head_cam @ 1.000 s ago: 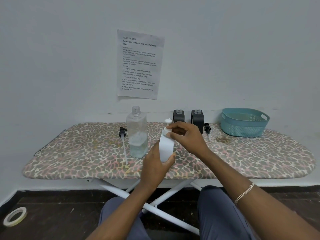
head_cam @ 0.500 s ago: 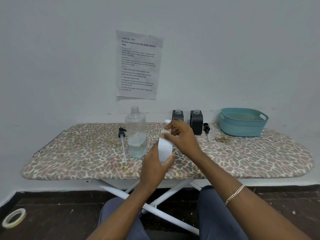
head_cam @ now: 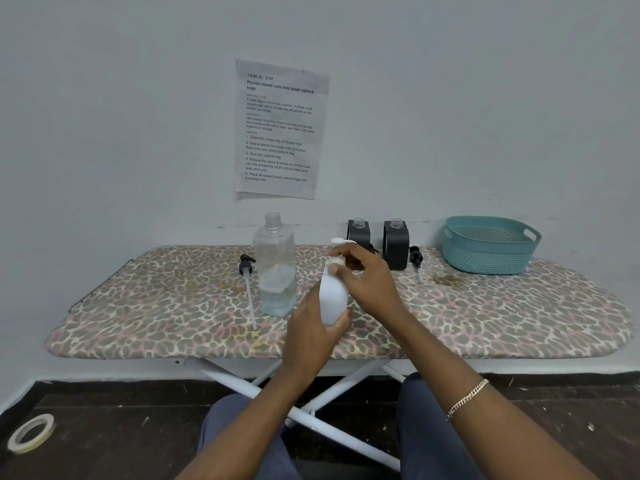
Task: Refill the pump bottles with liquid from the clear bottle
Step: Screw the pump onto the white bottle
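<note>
The person sits at a ironing board point(head_cam: 485, 317) with a leopard-print cover, both hands busy over its front middle. The left hand point(head_cam: 311, 329) is wrapped round the lower body of a white pump bottle point(head_cam: 333, 297), thumb curled under its near side, holding it upright; whether its base touches the board I cannot tell. The right hand point(head_cam: 369, 284) comes in from above, its fingertips pinched on the collar just under the white nozzle, which pokes out behind the knuckles. Just left of the white bottle stands the clear bottle point(head_cam: 275, 265), uncapped, with liquid filling roughly its bottom third. Left of that lies a black pump head point(head_cam: 246, 266), its long pale tube pointing toward the front edge. Back by the wall stand a black pump bottle point(head_cam: 358, 233) and a second black pump bottle point(head_cam: 396, 245), both with bare, open necks, and a second black pump head point(head_cam: 415, 256) lies just right of them. Further right sits a teal basket point(head_cam: 488, 251). A printed sheet point(head_cam: 282, 128) hangs on the wall above, a chain bracelet point(head_cam: 467, 398) circles the right wrist, and a tape roll point(head_cam: 31, 433) lies on the dark floor.
</note>
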